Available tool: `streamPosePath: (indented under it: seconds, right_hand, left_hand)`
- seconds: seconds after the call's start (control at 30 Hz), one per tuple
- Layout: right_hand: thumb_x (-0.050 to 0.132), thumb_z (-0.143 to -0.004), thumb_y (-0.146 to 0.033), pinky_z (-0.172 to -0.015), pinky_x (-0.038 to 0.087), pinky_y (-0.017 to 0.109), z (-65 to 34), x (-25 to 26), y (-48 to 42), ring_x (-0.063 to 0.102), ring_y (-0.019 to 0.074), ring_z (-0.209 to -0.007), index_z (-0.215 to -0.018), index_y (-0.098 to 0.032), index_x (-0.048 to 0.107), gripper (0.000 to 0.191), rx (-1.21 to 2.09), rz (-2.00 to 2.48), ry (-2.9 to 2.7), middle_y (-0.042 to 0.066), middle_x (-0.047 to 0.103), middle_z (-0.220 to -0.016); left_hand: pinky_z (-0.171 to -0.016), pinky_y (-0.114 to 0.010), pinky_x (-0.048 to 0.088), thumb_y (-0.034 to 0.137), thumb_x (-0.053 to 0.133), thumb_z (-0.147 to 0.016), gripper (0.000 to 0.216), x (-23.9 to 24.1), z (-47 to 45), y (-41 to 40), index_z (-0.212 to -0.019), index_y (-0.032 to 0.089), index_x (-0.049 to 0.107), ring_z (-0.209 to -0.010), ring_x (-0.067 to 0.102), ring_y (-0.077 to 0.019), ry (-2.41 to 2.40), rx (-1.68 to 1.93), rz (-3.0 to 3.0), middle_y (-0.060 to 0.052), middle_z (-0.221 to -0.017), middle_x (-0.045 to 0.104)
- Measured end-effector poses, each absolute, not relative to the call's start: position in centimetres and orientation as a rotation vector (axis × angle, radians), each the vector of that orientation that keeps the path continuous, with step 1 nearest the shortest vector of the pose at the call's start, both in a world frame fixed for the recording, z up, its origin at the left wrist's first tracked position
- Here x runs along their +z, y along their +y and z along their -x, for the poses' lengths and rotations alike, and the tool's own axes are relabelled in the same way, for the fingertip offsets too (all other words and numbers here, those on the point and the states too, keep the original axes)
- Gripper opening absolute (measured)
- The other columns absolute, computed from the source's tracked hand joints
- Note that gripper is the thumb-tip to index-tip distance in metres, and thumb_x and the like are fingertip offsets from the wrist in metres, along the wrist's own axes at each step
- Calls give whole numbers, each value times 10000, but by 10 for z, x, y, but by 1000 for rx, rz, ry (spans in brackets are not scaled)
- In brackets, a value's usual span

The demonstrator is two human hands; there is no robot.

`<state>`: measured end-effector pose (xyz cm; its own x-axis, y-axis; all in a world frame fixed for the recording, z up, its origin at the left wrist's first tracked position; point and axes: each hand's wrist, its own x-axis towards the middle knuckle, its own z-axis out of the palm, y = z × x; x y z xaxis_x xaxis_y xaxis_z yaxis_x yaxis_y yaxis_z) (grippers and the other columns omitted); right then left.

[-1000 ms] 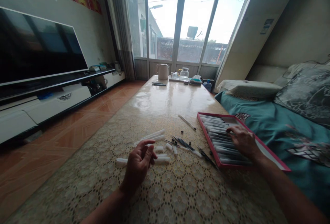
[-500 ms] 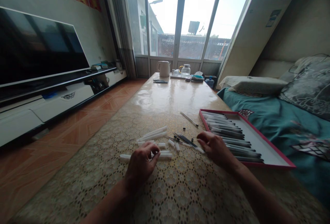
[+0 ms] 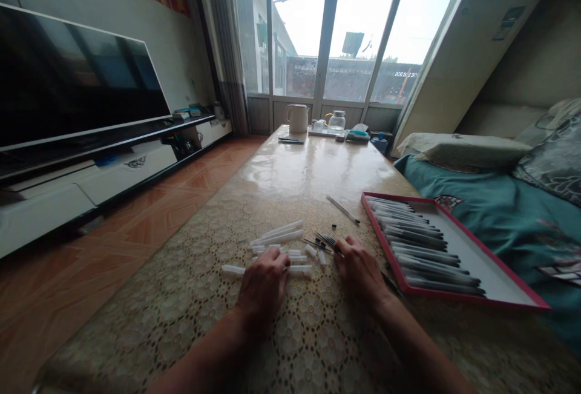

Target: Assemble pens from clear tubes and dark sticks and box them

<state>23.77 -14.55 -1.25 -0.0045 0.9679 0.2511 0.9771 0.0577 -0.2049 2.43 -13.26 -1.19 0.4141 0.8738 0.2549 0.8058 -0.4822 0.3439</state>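
Low over the patterned table point(image 3: 304, 345), the left hand point(image 3: 264, 279) has its fingers curled nearly together above white tubes point(image 3: 232, 270), whose ends show on both sides of it. Well to its right, the right hand point(image 3: 358, 267) bends its fingers down at the near ends of slim dark refills point(image 3: 325, 238), apparently touching them; whether either hand has closed on anything cannot be told.

The table runs forward from the fingers toward tall windows point(image 3: 349, 25). Far to the left of the fingers stands a television point(image 3: 77, 79) above tiled floor point(image 3: 195, 182); off to their right lies a teal cover point(image 3: 436, 179). Just right of the right fingers, a red-rimmed box point(image 3: 445, 296) holds a row of dark-ended pens point(image 3: 431, 261). At the table's far end, well beyond both hands, are a pale pitcher point(image 3: 297, 119) and a glass jar point(image 3: 336, 121). Nearer, ahead of the right fingers, lie a single pen point(image 3: 344, 209) and a small black cap point(image 3: 334, 226).

Both forearms are cut off by the lower edge. The left hand covers the tubes' middle, its fingertips mostly hidden, and the right hand hides part of the refills.
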Motion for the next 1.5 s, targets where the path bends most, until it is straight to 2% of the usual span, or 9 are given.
streamPosePath:
  seconds: [0.33, 0.43, 0.53, 0.7, 0.83, 0.93, 1.1, 1.37, 1.5]
  right_hand:
    - [409, -895, -144, -656, 386, 279, -241, -19, -149, 561, 201, -738, -829, -186, 510, 128, -94, 1802, -1924, 60, 587, -776]
    - [376, -923, -212, -576, 392, 255, -240, -16, -156, 570, 174, -623, -865, -192, 498, 136, 61, 1641, -1819, 21, 575, -694]
    - [393, -913, -211, -629, 442, 251, -235, -9, -162, 617, 172, -703, -926, -194, 535, 143, 128, 1460, -1724, 36, 634, -774]
    - [468, -869, -180, -655, 478, 250, -229, 2, -171, 624, 153, -693, -918, -206, 579, 124, 71, 1322, -1587, 22, 657, -778]
    - [500, -828, -143, -609, 472, 251, -222, 8, -180, 594, 143, -622, -872, -210, 579, 113, -6, 1229, -1582, -1, 616, -684]
    - [495, -815, -121, -597, 472, 251, -218, 10, -184, 586, 139, -605, -874, -215, 577, 138, -50, 1165, -1578, -6, 606, -668]
    - [493, -809, -111, -581, 469, 248, -216, 10, -182, 584, 138, -592, -861, -209, 580, 141, -65, 1173, -1594, -2, 606, -662]
    - [487, -827, -129, -576, 470, 241, -214, 7, -180, 585, 137, -591, -866, -207, 578, 126, -32, 1185, -1601, -2, 606, -666]
    - [482, -837, -126, -581, 468, 236, -213, 6, -181, 588, 133, -602, -876, -208, 581, 135, 26, 1177, -1618, -3, 610, -676]
  left_hand:
    - [-572, -267, 462, 305, 614, -795, 147, -13, -25, -137, -916, 229, 649, -531, 610, -164, 1291, 1257, -1846, 5, -585, 648]
    - [-613, -282, 511, 311, 645, -775, 174, -8, -29, -136, -918, 215, 622, -622, 668, -183, 1157, 1287, -1533, -14, -664, 699]
    - [-658, -311, 541, 324, 687, -738, 212, -2, -30, -131, -877, 193, 595, -679, 676, -186, 1023, 1354, -1272, -18, -718, 707]
    - [-420, -197, 459, 315, 731, -689, 283, -1, -25, -120, -841, 187, 530, -511, 586, -122, 1002, 1470, -1071, 51, -578, 614]
    - [-423, -163, 447, 247, 723, -692, 510, -1, -24, -119, -1115, 232, 438, -488, 592, -94, 1014, 1534, -944, 94, -612, 600]
    - [-536, -209, 531, 192, 710, -695, 827, 1, -24, -120, -1364, 265, 228, -565, 655, -111, 1038, 1530, -867, 70, -698, 657]
    - [-618, -231, 566, 95, 679, -726, 990, 3, -24, -120, -1458, 271, 36, -595, 676, -108, 1001, 1521, -778, 62, -705, 675]
    - [-561, -206, 572, 33, 630, -771, 923, -1, -25, -119, -1455, 261, 53, -557, 659, -97, 965, 1460, -698, 63, -681, 649]
    - [-539, -161, 560, -12, 592, -781, 620, 1, -24, -116, -1315, 200, 358, -547, 647, -76, 904, 1411, -564, 35, -706, 653]
